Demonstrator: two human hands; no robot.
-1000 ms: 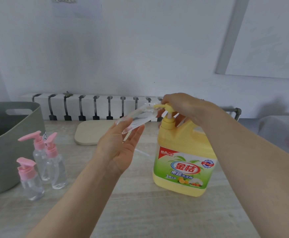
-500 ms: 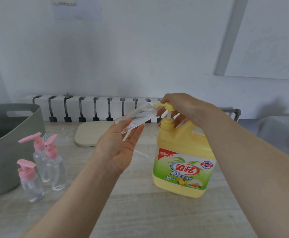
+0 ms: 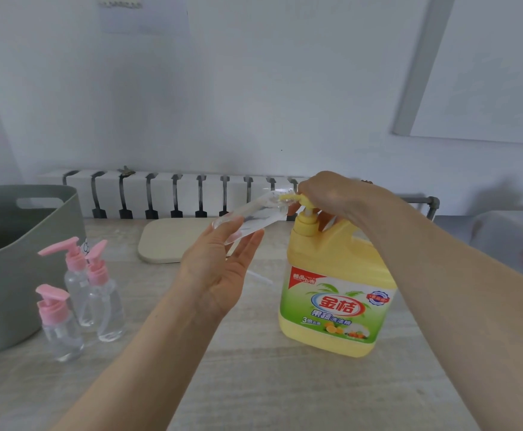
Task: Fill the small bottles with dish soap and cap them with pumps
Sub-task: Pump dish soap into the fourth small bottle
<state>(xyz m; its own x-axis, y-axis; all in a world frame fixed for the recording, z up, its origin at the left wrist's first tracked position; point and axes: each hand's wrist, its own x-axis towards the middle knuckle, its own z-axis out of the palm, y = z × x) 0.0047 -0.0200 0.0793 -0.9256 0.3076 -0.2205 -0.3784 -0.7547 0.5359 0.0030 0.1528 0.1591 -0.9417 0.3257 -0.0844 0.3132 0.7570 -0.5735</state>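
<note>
head view, unchanged: left fingers (image 3: 247,244) hold small bottle (image 3: 254,217) at spout (image 3: 286,198), right fingers (image 3: 313,189) grip pump (image 3: 307,225).

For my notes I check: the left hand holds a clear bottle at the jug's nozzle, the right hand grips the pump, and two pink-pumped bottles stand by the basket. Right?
Not quite. The head view shows three pink-pumped bottles by the basket, not two. The rest holds for the left hand, clear bottle, jug, right hand and pump.
</note>
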